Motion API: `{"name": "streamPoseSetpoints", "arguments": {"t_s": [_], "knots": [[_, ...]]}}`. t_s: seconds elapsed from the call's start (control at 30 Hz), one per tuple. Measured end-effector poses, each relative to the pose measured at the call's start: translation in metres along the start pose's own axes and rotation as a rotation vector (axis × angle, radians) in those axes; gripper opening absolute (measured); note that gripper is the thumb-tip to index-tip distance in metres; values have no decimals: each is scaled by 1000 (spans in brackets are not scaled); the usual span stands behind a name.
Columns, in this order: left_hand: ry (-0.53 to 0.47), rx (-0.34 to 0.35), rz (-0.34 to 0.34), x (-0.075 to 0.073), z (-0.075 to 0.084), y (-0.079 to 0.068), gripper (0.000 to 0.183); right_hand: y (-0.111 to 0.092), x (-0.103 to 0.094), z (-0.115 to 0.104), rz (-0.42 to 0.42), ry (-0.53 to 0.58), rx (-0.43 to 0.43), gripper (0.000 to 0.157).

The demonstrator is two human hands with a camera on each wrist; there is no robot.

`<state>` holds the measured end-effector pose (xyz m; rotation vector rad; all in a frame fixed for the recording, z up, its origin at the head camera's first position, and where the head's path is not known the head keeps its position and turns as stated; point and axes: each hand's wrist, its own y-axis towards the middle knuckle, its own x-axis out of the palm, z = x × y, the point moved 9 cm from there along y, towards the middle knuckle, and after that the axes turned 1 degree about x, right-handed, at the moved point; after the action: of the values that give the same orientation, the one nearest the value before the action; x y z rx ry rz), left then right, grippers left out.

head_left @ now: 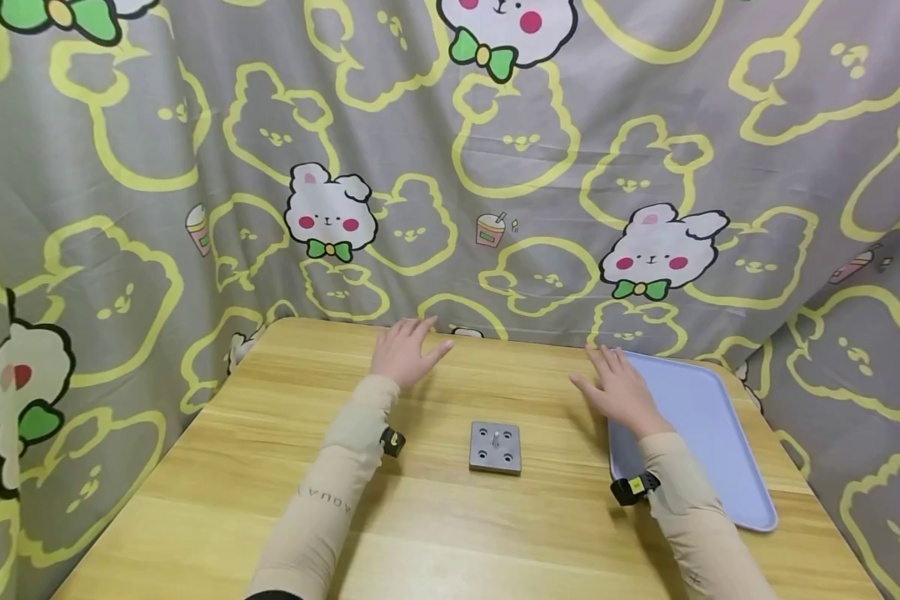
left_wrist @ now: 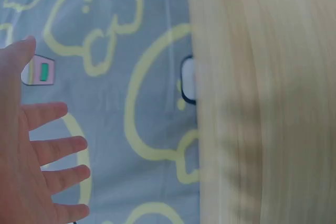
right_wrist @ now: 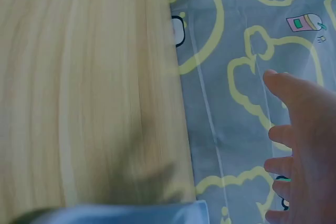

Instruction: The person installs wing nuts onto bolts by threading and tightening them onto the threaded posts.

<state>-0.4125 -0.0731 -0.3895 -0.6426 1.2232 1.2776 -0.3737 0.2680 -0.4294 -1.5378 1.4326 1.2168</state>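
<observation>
"What's farthest left?"
"The left hand (head_left: 407,350), fingers spread wide, raised above the bench (head_left: 217,492)."
"And in the middle?"
"A square, dull grey plate (head_left: 495,459), metallic-looking, lying flat on the bench between the two hands. One short pin (head_left: 497,438) stands upright at its centre, with round holes (head_left: 482,454) near its four corners."
"Further right?"
"The right hand (head_left: 618,390), fingers straight, thumb held apart, by the left edge of a pale lavender-blue tray (head_left: 708,425)."
</observation>
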Motion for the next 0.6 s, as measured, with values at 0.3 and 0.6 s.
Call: {"name": "streamPoseSetpoints", "arguments": {"t_s": [0.3,0.6], "knots": [[-220,122,79,-2,23,-25,63,-27,-8,12,18,6,-23,78],[-496,136,-39,23,38,-49,61,-56,-10,36,34,108,10,78]]}}
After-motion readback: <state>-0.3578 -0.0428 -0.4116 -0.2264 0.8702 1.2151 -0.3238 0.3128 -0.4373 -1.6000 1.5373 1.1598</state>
